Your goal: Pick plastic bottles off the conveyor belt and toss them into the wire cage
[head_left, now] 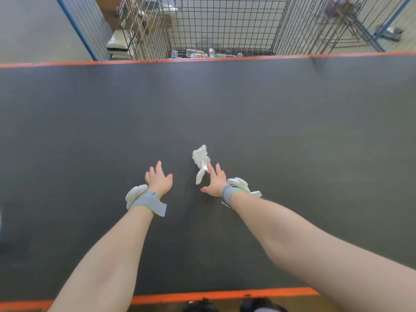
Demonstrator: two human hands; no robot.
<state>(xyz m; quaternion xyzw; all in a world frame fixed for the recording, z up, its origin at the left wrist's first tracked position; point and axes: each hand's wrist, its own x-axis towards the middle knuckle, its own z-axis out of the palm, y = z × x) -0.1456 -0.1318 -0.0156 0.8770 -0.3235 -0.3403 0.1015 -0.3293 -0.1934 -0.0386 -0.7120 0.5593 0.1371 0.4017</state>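
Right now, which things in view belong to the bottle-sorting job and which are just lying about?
Job: conveyor belt, wire cage, bottles in the cage, left hand, right hand.
Lying about: white crumpled scrap at the right hand's fingertips, not clearly a bottle; white packs stacked on the floor left of the cage.

Grey concrete floor (33, 25) is spreading across 10 o'clock under even, soft light. A blue metal post (76, 28) is slanting between 10 and 11 o'clock, and a second blue post (395, 16) is slanting at 2 o'clock. White sacks (118, 45) are lying stacked at 11 o'clock. A dark object (392, 33), too blurred to identify, is lying on the floor at 2 o'clock.
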